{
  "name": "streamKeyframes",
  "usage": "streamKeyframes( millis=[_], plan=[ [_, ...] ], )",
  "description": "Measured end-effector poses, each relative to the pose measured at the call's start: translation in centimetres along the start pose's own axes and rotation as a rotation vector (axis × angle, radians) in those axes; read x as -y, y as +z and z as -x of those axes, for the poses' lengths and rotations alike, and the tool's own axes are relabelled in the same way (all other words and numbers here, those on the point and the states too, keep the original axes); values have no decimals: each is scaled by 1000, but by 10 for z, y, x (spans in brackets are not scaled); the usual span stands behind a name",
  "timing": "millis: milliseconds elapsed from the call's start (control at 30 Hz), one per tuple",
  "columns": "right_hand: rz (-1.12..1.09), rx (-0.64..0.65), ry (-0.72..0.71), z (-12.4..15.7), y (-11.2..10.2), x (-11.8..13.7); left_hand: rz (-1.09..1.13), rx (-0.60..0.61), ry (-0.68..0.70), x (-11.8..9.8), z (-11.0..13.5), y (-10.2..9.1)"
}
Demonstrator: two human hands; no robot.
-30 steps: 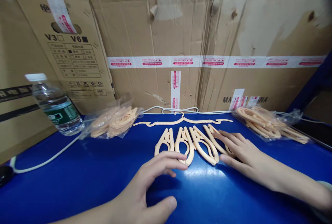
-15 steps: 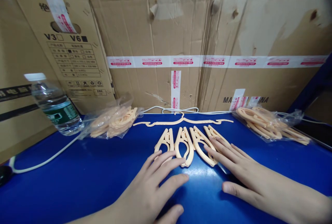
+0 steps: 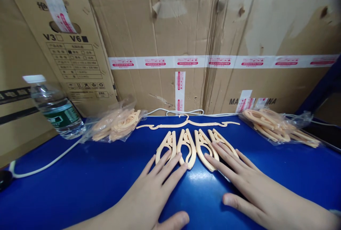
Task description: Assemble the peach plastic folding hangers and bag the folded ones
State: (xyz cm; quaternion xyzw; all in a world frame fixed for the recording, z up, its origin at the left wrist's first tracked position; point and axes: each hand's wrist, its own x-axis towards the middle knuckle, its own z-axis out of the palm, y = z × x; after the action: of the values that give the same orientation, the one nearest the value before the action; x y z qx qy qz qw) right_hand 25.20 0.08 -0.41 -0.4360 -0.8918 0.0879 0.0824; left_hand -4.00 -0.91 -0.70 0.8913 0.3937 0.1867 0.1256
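Observation:
Several folded cream plastic hangers lie in a row on the blue table. My left hand [image 3: 156, 189] is open, fingers spread, its fingertips over the lower ends of the leftmost folded hanger [image 3: 173, 141] and the folded hanger beside it [image 3: 192, 155]. My right hand [image 3: 247, 180] is open too, its fingers resting on or just above the rightmost folded hanger [image 3: 213, 134] and reaching the one to its left [image 3: 199, 144]. Behind the row lies an unfolded hanger [image 3: 173, 126], hook away from me. Whether the fingertips press on the hangers is hard to tell.
Clear bags of folded hangers lie at the back left [image 3: 125, 125] and back right [image 3: 266, 125]. A water bottle [image 3: 57, 112] stands at the left near a white cable [image 3: 48, 170]. Cardboard boxes [image 3: 160, 91] wall off the back of the blue table [image 3: 87, 194].
My left hand's fingers have straightened and come down onto the two left folded hangers, which have shifted slightly left. My right hand has moved a little left, with the folded hangers near it.

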Motion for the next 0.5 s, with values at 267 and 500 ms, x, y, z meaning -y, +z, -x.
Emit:
streamKeyframes(
  millis=[267, 500],
  plan=[
    [-40, -57, 46, -3, 2, 4, 14, -58, -9, 4, 0, 8],
    [-67, -321, 112, -9, -11, -24, 226, -246, -170, 27, -18, -6]
  ],
)
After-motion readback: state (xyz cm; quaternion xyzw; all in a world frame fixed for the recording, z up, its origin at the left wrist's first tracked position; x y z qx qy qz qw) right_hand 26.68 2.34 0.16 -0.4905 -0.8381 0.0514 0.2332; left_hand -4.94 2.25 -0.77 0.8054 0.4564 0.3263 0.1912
